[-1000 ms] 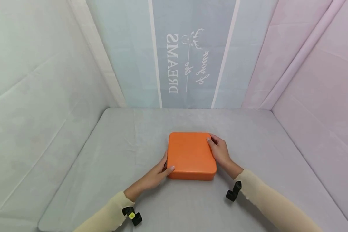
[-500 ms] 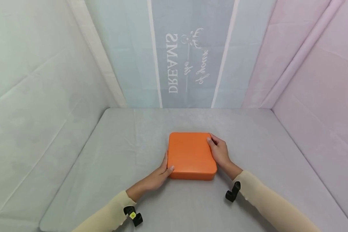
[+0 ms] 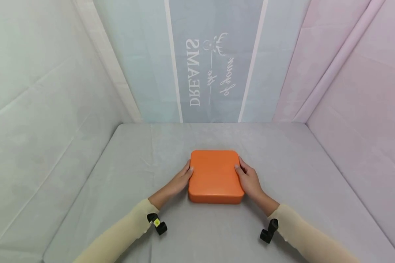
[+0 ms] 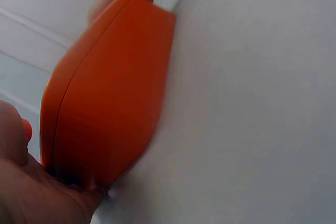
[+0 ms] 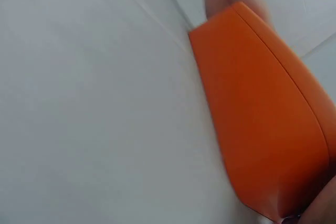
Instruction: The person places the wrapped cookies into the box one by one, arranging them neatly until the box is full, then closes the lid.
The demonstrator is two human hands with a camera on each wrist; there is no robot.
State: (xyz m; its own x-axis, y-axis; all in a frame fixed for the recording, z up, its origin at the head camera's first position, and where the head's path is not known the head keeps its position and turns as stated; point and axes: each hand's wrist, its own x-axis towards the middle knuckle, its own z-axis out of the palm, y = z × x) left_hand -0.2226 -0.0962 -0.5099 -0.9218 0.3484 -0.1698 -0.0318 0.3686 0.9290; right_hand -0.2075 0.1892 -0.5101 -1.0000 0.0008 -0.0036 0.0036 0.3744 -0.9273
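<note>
A square orange box with rounded corners lies flat on the grey padded surface in the head view. Along its side wall the left wrist view shows a thin seam close to the top, like a lid line. My left hand grips the left side, thumb on the top edge and fingers down the wall. Opposite it, my right hand holds the right side in the same manner, its thumb on the top edge. The fingertips low on the sides are mostly hidden.
A grey cloth-covered surface spreads around the box. Pale fabric walls stand at the left and right, with a blue printed panel at the back. Each sleeve carries a black wrist camera.
My left hand has slid forward along the box's left side, from near the front corner towards the middle. My right hand has slipped slightly back. The box stays almost in place.
</note>
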